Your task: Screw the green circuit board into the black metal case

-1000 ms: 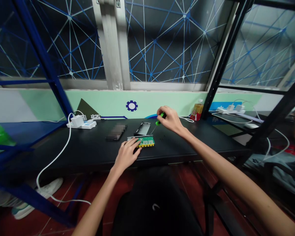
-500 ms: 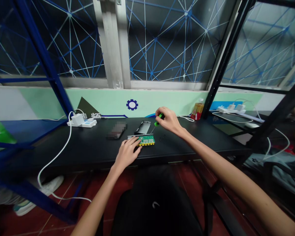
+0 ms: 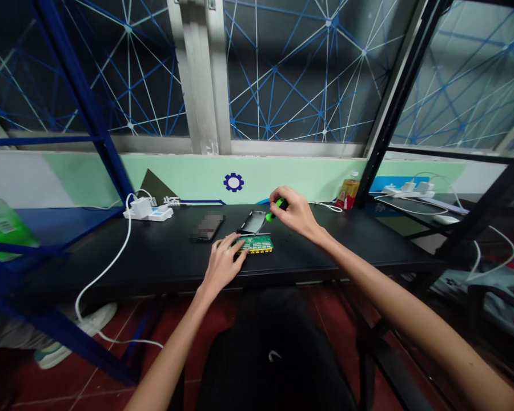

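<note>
A green circuit board (image 3: 261, 242) with a row of yellow parts along its near edge lies on the black table. My left hand (image 3: 224, 261) grips its left end, fingers over the top and thumb at the near side. In my right hand (image 3: 293, 212) is a screwdriver (image 3: 269, 217) with a green and black handle, held slanted. Its thin shaft slopes down to the board's far edge; whether the tip touches it is too small to tell. Just behind the board sits a dark open casing (image 3: 254, 221) with a grey inside.
A blurred-out dark flat object (image 3: 207, 227) lies left of the casing. Tiny dark bits (image 3: 288, 237) are right of the board. A white power strip (image 3: 148, 212) with a cable is at the left, a drink bottle (image 3: 348, 192) at the back right. Metal frame posts (image 3: 374, 142) flank the table.
The screwdriver's tip has shifted left along the board's far edge and its shaft slants more. My left hand keeps its hold on the board. The whole view has moved slightly.
</note>
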`<state>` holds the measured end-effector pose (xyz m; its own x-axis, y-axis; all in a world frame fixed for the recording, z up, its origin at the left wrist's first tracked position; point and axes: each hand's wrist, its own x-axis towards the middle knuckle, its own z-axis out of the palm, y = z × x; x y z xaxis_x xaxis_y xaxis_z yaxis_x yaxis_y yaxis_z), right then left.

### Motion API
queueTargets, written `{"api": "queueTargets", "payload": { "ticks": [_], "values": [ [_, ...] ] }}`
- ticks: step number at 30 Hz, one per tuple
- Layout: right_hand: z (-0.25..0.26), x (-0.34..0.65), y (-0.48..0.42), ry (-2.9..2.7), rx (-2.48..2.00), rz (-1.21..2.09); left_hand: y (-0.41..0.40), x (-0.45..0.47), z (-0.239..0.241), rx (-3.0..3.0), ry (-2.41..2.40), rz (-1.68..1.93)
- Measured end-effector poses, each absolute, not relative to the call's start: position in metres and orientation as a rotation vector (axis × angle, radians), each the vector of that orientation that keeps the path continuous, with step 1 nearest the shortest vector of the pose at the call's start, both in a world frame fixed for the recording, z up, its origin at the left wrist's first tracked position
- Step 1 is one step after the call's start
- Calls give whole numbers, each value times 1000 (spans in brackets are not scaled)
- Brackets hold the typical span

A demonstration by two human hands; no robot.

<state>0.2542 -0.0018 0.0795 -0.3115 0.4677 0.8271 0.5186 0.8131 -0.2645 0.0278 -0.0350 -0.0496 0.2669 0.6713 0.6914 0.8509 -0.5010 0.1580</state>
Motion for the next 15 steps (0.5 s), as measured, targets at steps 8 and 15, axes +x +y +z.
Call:
{"api": "queueTargets", "payload": {
  "ticks": [8, 15],
  "values": [
    [82, 237, -20, -2002, -660, -60, -28, 20, -53, -2275, -1495, -1289],
    [82, 227, -31, -2027, -621, -97, -29, 20, -55, -2210, -1492, -1376]
  ]
}}
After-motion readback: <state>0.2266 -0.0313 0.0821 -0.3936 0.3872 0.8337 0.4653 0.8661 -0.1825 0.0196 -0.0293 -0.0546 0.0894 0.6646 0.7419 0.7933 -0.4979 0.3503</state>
